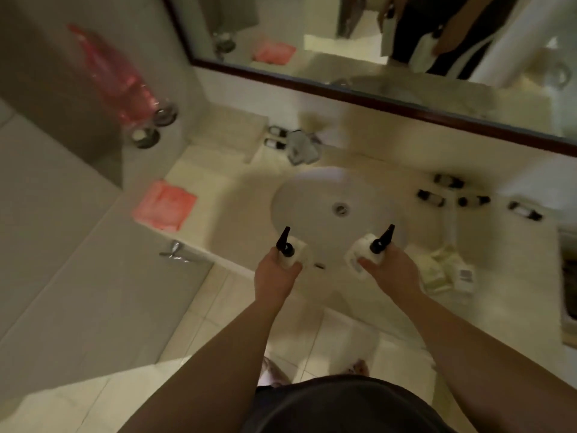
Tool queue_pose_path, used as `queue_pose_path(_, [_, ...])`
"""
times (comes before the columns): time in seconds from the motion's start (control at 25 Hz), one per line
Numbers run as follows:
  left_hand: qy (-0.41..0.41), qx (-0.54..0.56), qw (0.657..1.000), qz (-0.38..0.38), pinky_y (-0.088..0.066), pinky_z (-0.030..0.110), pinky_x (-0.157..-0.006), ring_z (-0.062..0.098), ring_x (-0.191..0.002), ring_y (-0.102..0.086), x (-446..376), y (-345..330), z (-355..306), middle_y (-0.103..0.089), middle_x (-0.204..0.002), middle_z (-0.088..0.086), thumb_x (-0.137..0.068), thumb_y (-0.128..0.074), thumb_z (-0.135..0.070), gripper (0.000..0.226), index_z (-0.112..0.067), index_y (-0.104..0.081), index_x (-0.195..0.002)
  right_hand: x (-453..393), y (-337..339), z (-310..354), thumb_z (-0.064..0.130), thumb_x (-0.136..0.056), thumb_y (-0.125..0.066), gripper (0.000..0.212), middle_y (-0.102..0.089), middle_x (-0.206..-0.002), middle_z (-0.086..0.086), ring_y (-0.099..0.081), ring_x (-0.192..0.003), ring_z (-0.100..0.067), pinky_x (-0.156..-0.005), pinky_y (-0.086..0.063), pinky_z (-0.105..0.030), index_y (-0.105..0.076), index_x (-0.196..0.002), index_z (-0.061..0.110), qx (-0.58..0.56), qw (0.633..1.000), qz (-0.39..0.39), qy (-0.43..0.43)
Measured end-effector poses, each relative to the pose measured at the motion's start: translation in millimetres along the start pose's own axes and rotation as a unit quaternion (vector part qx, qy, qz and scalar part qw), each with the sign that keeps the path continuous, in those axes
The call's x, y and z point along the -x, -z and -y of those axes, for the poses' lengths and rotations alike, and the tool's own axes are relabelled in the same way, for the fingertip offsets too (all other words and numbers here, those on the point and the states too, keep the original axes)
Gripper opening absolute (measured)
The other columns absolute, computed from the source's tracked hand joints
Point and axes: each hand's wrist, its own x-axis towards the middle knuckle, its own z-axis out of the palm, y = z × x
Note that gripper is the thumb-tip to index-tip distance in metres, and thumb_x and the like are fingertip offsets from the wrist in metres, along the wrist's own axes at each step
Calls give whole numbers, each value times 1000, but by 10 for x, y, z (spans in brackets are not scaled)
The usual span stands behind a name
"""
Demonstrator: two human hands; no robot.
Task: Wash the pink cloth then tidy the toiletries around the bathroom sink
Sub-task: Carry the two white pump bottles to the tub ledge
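Left hand (274, 278) wrapped around a white pump bottle (289, 252), right hand (394, 270) around a second pump bottle (371, 250), both grips closed, held over the sink's (299, 198) near rim. Folded pink cloth (165, 205) on the counter (237, 214) left of the sink. Small dark toiletry bottles (449, 195) scattered right of the sink.

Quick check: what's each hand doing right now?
Left hand: grip closed on a white pump bottle.
Right hand: grip closed on another white pump bottle.

A bathroom: round basin (299, 195) in a counter (218, 220), wall mirror (359, 51), tiled floor (312, 339)
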Motion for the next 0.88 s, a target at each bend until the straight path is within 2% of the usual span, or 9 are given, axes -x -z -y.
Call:
queue_pose_path(0.12, [28,17,999,-34,-52,31,-75,15,-93,-65,-134,667,428,-68,-106,-12,-72,-67,-44,61,-41,-46,-130,51,-482,733,47,-80,-70,58,-67,-104,-9,-63,-97,-30,-74,-44,-32,-54,-124,13,-16,999,8,30])
queue_pose_path(0.2, [38,15,997,-63,-45,25,-70,15,-90,-64,-240,1078,661,-67,-104,-11,-76,-69,-38,62,-36,-46,-134,58,-822,1165,47,-78,-71,56,-67,-102,-7,-64,-96,-29,-76,-44,-32,-55,-121,15,-41,998,14,40])
queue_pose_path(0.28, [60,14,994,-88,-42,23,-73,17,-96,-64,-348,1446,882,-68,-108,-6,-78,-71,-34,60,-27,-50,-134,66,-1124,1579,47,-77,-71,55,-67,-101,-5,-63,-95,-26,-76,-42,-30,-56,-119,15,-69,996,23,48])
queue_pose_path(0.44, [120,41,983,-129,-46,26,-78,23,-102,-64,-539,1955,1148,-68,-109,3,-78,-72,-35,50,-15,-58,-122,14,-1496,2243,44,-79,-71,50,-67,-101,-4,-64,-95,-24,-78,-44,-28,-58,-117,14,-65,993,52,88])
queue_pose_path(0.64, [162,99,964,-187,-42,23,-75,12,-92,-60,-714,2350,1239,-64,-106,-4,-79,-71,-32,51,-18,-55,-125,-220,-1727,2813,41,-80,-70,46,-62,-93,1,-63,-94,-25,-74,-43,-27,-57,-115,14,-53,986,84,131])
queue_pose_path(0.8, [203,100,947,-229,-42,25,-78,20,-105,-62,-853,2592,1259,-66,-112,0,-78,-72,-35,49,-19,-57,-122,-481,-1858,3238,38,-79,-70,47,-66,-105,-2,-63,-98,-24,-74,-38,-25,-57,-117,15,-76,981,110,144])
queue_pose_path(0.88, [209,92,943,-240,-44,26,-77,21,-103,-64,-978,2749,1273,-68,-110,-1,-76,-73,-36,47,-21,-58,-118,-604,-1932,3487,37,-79,-71,45,-66,-104,-3,-63,-98,-24,-73,-37,-24,-57,-116,14,-89,977,114,155])
